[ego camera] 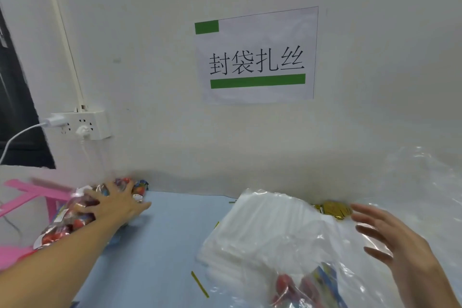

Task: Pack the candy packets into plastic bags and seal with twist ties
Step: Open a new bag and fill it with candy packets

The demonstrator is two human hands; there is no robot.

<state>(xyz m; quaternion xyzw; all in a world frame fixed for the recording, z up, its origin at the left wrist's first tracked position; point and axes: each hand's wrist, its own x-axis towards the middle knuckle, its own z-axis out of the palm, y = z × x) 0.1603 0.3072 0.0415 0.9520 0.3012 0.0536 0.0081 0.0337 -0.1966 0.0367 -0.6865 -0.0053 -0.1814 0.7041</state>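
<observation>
Two bare hands are over the blue table (160,245). The left hand (117,204) reaches to the far-left corner with its fingers spread, lying on top of a heap of candy packets (72,217); whether the fingertips curl round one packet I cannot tell, as the picture is blurred there. The right hand (397,240) hangs open in the air, fingers straight and a little apart, holding nothing.

Taking the stack of plastic bags (262,230) in the middle of the table as the mark: the right hand is just right of it, above a loose clear bag (332,280) that lies at the stack's near-right edge with a few red and blue packets (295,287) inside. A bunch of gold twist ties (333,209) sits at the stack's far-right corner, against the wall. One single tie (200,284) lies on the table near-left of the stack. The candy heap is well to the stack's left. On the wall above the stack hangs a paper sign (257,57); a white power strip (82,124) is fixed up and to the left.
</observation>
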